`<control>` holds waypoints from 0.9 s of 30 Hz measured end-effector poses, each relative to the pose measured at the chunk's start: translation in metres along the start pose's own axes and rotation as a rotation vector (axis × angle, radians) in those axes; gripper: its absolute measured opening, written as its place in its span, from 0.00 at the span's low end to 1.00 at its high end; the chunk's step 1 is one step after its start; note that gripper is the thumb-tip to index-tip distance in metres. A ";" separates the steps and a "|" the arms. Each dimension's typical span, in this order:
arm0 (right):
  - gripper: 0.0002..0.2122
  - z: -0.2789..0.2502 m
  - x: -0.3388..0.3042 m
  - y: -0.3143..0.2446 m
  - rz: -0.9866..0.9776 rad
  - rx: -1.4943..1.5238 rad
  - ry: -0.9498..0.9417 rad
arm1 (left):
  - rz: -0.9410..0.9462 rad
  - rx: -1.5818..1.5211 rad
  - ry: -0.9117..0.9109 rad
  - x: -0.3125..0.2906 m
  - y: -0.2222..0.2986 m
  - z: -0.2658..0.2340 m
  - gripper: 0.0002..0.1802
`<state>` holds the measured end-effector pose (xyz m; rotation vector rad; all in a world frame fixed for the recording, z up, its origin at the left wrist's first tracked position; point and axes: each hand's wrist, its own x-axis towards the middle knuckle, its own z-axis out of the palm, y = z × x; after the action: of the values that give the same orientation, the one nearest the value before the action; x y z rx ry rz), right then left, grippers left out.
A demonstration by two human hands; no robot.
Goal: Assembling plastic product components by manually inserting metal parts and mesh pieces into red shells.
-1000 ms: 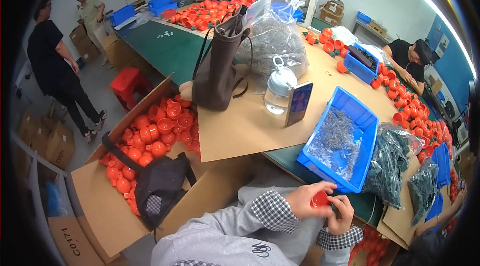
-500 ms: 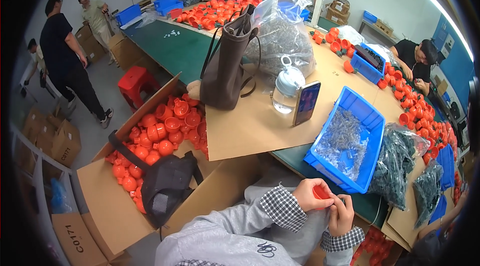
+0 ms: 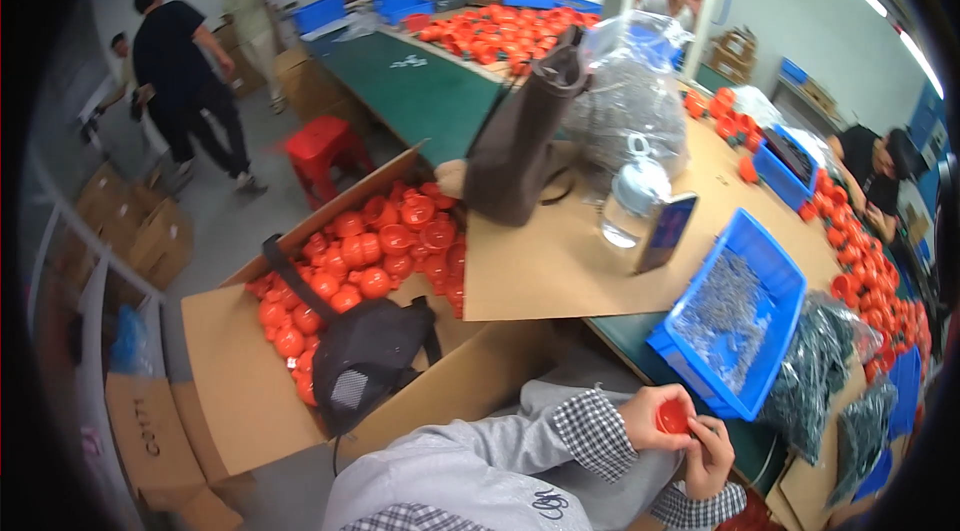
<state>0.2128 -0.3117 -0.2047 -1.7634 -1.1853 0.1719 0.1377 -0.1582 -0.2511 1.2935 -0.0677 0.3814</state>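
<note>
Clock positions are read from the red cup [image 3: 674, 417], with 12 at the top of the view.

Markings: the carton [image 3: 150, 441] at 9 o'clock bears dark printed characters on its side. The grey sweatshirt [image 3: 440, 466] carries dark script at 8 o'clock. A mark on the cardboard sheet [image 3: 560, 276] is too small to read.

Workpiece: the red cup sits in the left hand [image 3: 648, 418], whose fingers curl around it. The right hand [image 3: 710, 456] is at 4 o'clock, fingertips at the cup's edge; whether they pinch or merely press cannot be told.

Containers: the blue tray [image 3: 783, 271] at 1 o'clock contains small clear and grey parts [image 3: 722, 316]. The open box [image 3: 235, 391] at 9 to 10 o'clock contains red parts [image 3: 370, 251], with a black mesh item [image 3: 370, 361] over them. A clear bag [image 3: 630, 111] at 12 o'clock contains grey parts.
</note>
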 end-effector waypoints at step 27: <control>0.21 -0.177 0.099 0.051 0.466 0.556 0.429 | 0.157 0.102 0.442 -0.098 0.112 -0.217 0.06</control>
<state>0.3976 -0.3496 -0.1148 -1.4467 -0.3552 0.3409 -0.0242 0.0486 -0.2346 1.2817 0.2274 0.8057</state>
